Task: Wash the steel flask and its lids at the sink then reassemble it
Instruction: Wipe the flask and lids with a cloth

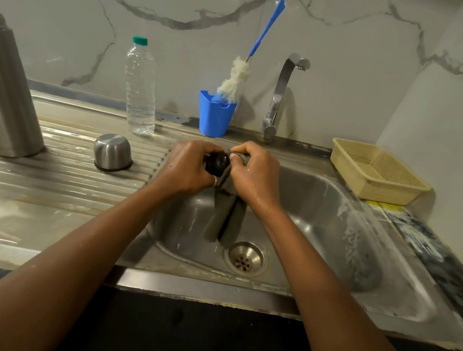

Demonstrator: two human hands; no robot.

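The steel flask (1,87) stands upright and uncapped on the draining board at the far left. Its steel cup lid (112,152) rests upside down on the ribs nearby. Over the sink basin (323,220), my left hand (186,168) grips a small black inner lid (216,163). My right hand (255,173) presses a grey-green cloth (225,217) against that lid, and the cloth's loose end hangs down toward the drain (245,258). Both hands are wet.
A clear plastic water bottle (140,88) and a blue cup (215,115) holding a blue-handled bottle brush (236,80) stand along the back ledge. The tap (281,92) is behind the basin, no water running. A beige plastic basket (376,171) sits at the right.
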